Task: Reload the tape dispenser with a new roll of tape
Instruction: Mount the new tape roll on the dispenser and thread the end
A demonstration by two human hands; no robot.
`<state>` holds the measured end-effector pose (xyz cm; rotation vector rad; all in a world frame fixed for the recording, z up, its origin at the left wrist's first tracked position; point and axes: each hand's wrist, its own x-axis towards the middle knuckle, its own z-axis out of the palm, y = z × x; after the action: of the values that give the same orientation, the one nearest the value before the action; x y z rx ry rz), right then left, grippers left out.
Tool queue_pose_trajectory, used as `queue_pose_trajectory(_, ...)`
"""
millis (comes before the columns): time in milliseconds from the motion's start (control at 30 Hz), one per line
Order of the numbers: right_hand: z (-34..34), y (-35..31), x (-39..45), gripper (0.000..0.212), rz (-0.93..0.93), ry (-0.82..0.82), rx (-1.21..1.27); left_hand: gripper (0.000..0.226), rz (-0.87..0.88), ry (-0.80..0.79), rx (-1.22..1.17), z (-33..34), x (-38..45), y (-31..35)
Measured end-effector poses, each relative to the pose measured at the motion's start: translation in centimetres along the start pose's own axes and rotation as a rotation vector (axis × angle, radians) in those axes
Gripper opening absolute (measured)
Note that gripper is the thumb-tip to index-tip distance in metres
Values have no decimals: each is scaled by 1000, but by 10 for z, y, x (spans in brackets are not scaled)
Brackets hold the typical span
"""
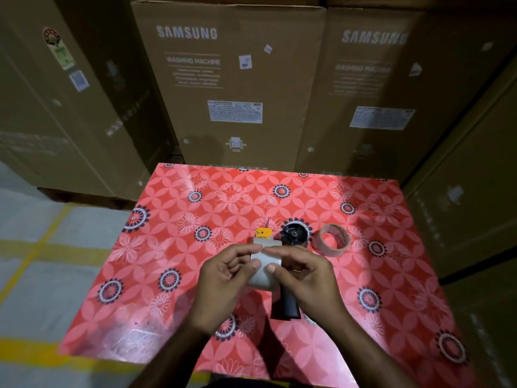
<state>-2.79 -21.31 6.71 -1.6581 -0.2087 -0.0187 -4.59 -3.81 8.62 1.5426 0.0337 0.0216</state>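
Nearest the camera, two bare forearms were seen reaching forward over a table [173,317] covered in a red floral-patterned cloth. The left hand [223,284] and the right hand [305,278] were brought close together above the middle of the table, and a roll of clear tape [264,266] was held between them. The roll was pinched by the left thumb and fingers on its left side and by the right thumb and fingers on its right side; whether a loose end of tape was being picked at could not be told.

Just under and beyond the right hand, a tape dispenser [291,247] was laid flat on the cloth, its black handle pointed toward the person and its round black spool hub shown bare. A small yellow part was seen at the dispenser's far left end, beside the roll. Just to the right of the hub, a near-empty brownish tape core [334,240] was set on the cloth, apart from both hands.

Beyond the table's far edge, tall cardboard boxes [235,88] printed with "SAMSUNG" and "WASHING MACHINE" were stacked side by side. To the left, a grey floor [42,247] marked with yellow lines was visible.
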Motion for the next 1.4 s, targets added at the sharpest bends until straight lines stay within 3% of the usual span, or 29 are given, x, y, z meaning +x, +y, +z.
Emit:
queue_pose_trajectory(67, -1, 0, 1, 21, 18, 58, 31, 39, -3, -64, -39, 1, -1, 1)
queue_pose_trajectory(167, -4, -4, -1, 27, 12, 10, 55, 47, -4, -103, -50, 1, -2, 1)
queue_pose_trajectory(267, -8, -7, -3, 29, -26, -25, -8, 38, 33, -12, 27, 6, -2, 3)
queue_pose_trajectory(400, -1, -5, -4, 20, 5, 71, -1, 22, 27, 28, 1, 9, -3, 4)
queue_pose_trajectory(600, -3, -12, -10, 34, -31, -10, 11, 44, 22, -44, -65, 2, -10, 0)
queue_pose_trajectory(833, -1, -16, -15, 16, -40, 138, 10, 24, 76, 5, 17, 6, -15, 7)
queue_pose_trajectory(967, 0, -17, -18, 10, -31, 216, -25, 40, 52, -71, -53, 6, -20, 5)
queue_pose_trajectory(1167, -9, -12, -13, 23, -67, -23, -43, 36, 79, -25, 21, 5, -20, 3)
queue_pose_trajectory(1400, -1, -7, -16, 20, -34, 67, -50, 26, 63, 30, 9, 9, -16, -1)
